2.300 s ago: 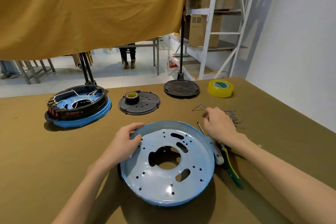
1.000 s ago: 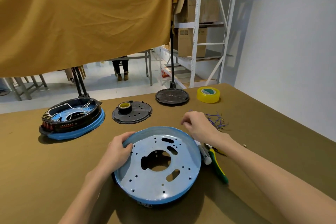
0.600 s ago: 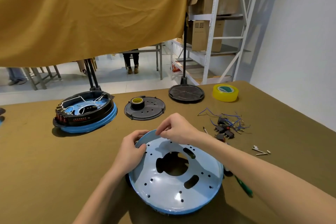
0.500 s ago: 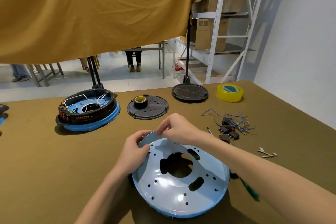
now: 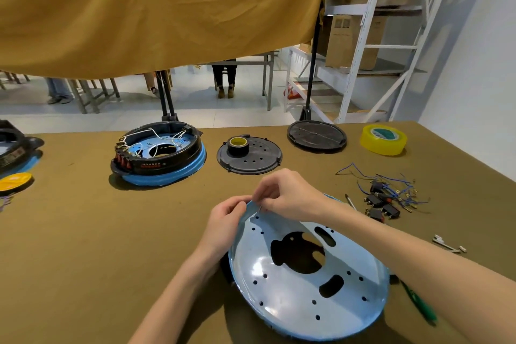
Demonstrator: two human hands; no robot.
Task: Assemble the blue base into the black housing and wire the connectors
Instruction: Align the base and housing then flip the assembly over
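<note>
The blue base (image 5: 301, 285), a round pale-blue dish with a large centre cut-out and several small holes, lies tilted on the table in front of me. My left hand (image 5: 227, 222) grips its upper-left rim. My right hand (image 5: 290, 195) pinches a small thin metal piece at a hole near that rim. Loose blue wires with black connectors (image 5: 386, 200) lie to the right. An assembled black housing on a blue base (image 5: 159, 156) with white wiring stands at the back left.
A black perforated disc (image 5: 251, 160) carrying a small tape roll, a black round stand foot (image 5: 317, 135) and a yellow tape roll (image 5: 383, 139) line the back. A green-handled tool (image 5: 417, 301) lies under my right forearm. Small white pieces (image 5: 446, 244) lie right. Another housing (image 5: 11, 148) sits at far left.
My right hand left the wire pile and came over to the base's upper-left rim, holding a small piece. The left hand kept its grip while the base tilted up.
</note>
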